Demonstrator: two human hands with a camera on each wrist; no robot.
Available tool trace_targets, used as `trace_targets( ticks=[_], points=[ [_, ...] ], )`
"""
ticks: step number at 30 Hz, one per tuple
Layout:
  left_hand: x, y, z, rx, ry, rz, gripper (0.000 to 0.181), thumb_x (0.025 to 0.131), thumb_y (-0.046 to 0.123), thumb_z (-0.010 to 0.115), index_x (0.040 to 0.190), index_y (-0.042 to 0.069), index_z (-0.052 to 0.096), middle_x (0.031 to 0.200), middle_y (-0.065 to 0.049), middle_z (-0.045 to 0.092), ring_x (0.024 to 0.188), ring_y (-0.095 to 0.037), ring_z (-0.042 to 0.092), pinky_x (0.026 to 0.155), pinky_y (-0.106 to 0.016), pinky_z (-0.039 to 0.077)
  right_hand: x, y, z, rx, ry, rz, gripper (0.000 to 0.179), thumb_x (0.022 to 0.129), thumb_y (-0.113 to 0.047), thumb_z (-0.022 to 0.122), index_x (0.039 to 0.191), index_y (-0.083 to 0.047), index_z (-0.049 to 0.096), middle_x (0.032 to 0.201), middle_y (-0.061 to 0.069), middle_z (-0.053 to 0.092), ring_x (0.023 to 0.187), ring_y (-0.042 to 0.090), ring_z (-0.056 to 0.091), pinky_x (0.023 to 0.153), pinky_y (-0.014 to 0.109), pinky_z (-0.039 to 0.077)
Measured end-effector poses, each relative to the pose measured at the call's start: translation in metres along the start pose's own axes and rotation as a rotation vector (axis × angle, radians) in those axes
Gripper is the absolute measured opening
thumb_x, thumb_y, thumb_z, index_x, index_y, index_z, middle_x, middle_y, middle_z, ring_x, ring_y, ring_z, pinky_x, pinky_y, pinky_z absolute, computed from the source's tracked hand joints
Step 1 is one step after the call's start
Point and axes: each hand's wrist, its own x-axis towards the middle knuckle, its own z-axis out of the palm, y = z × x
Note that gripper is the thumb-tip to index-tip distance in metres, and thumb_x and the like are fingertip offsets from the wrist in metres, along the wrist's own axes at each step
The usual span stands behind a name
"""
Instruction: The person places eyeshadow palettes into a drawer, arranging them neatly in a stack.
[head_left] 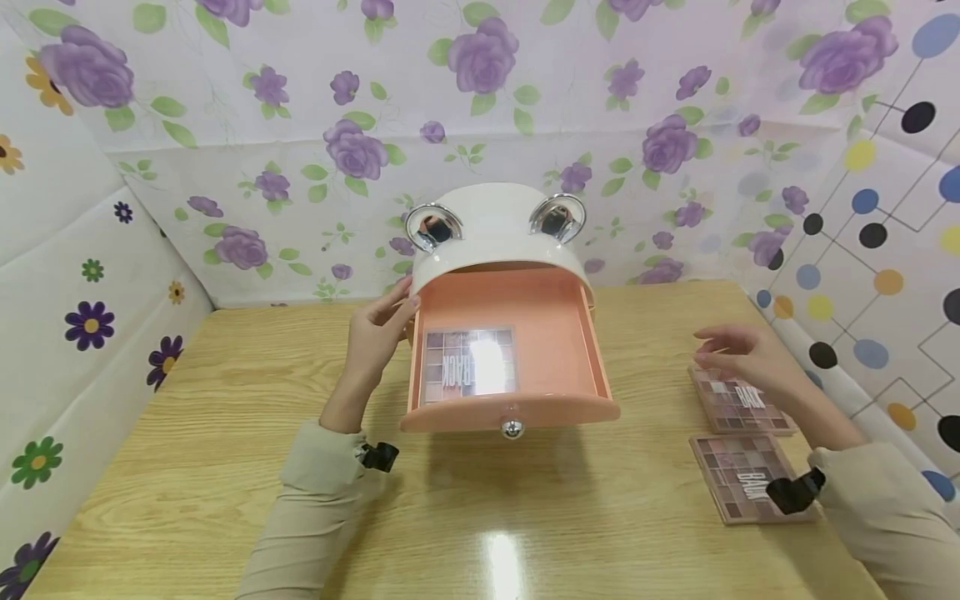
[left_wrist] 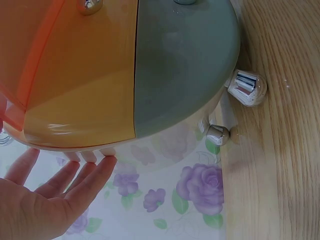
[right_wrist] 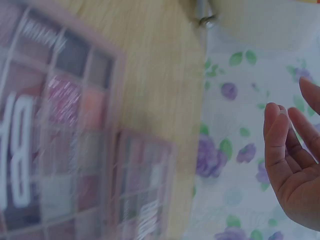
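Observation:
A white storage box with silver-ringed frog eyes stands at the table's far side, its peach top drawer pulled out. Inside the drawer's left part lies an eyeshadow palette with a clear, glare-struck lid. My left hand steadies the box at its left side, fingertips touching the wall beside the drawer. At the right, my right hand hovers with loosely bent fingers and nothing in them. Below it lie two more palettes, a farther one partly covered by the hand and wrist, and a nearer one.
Under the pulled-out drawer are a yellow drawer front and a grey-green drawer front, both closed. Silver feet hold the box above the wooden table. A flowered cloth hangs close behind.

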Motion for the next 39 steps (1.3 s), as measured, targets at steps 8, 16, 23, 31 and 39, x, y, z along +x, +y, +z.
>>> trace_targets(
  ticks=[8, 16, 23, 31, 39],
  points=[
    [0.000, 0.000, 0.000, -0.012, -0.005, 0.006, 0.042, 0.087, 0.017, 0.062, 0.128, 0.007, 0.053, 0.122, -0.014, 0.055, 0.088, -0.007, 0.060, 0.072, -0.027, 0.054, -0.011, 0.038, -0.022, -0.205, 0.003, 0.018, 0.038, 0.087, -0.017, 0.063, 0.119, 0.001, 0.054, 0.096, -0.002, 0.062, 0.082, 0.001, 0.056, 0.063, 0.028, 0.051],
    [0.001, -0.002, -0.002, -0.018, -0.006, 0.019, 0.042, 0.088, 0.016, 0.061, 0.128, 0.006, 0.053, 0.122, -0.015, 0.055, 0.088, -0.007, 0.061, 0.074, -0.031, 0.054, -0.015, 0.068, -0.042, -0.338, -0.107, 0.078, 0.066, 0.083, -0.023, 0.067, 0.136, 0.001, 0.037, 0.135, 0.024, 0.036, 0.119, 0.038, 0.032, 0.082, 0.048, 0.043],
    [0.001, -0.003, -0.002, -0.008, -0.012, 0.036, 0.041, 0.088, 0.016, 0.062, 0.127, 0.008, 0.054, 0.121, -0.014, 0.056, 0.088, -0.007, 0.061, 0.068, -0.026, 0.055, -0.020, 0.099, -0.053, -0.340, -0.208, 0.103, 0.097, 0.072, -0.016, 0.075, 0.143, 0.004, 0.012, 0.140, 0.039, 0.007, 0.125, 0.057, 0.004, 0.089, 0.073, 0.012],
    [0.001, -0.003, -0.001, 0.005, -0.010, 0.036, 0.041, 0.088, 0.016, 0.062, 0.127, 0.008, 0.055, 0.120, -0.013, 0.056, 0.086, -0.007, 0.060, 0.062, -0.025, 0.054, -0.025, 0.118, -0.059, -0.303, -0.234, 0.123, 0.102, 0.072, -0.015, 0.074, 0.143, 0.005, 0.003, 0.140, 0.040, 0.001, 0.125, 0.057, -0.003, 0.092, 0.073, 0.004],
    [0.001, -0.003, -0.001, 0.014, -0.009, 0.030, 0.041, 0.088, 0.017, 0.061, 0.127, 0.009, 0.055, 0.121, -0.013, 0.056, 0.087, -0.008, 0.060, 0.064, -0.024, 0.054, -0.019, 0.121, -0.058, -0.294, -0.245, 0.067, 0.097, 0.067, -0.009, 0.077, 0.139, 0.013, 0.015, 0.137, 0.042, 0.009, 0.124, 0.058, 0.002, 0.096, 0.070, 0.000]
  ],
)
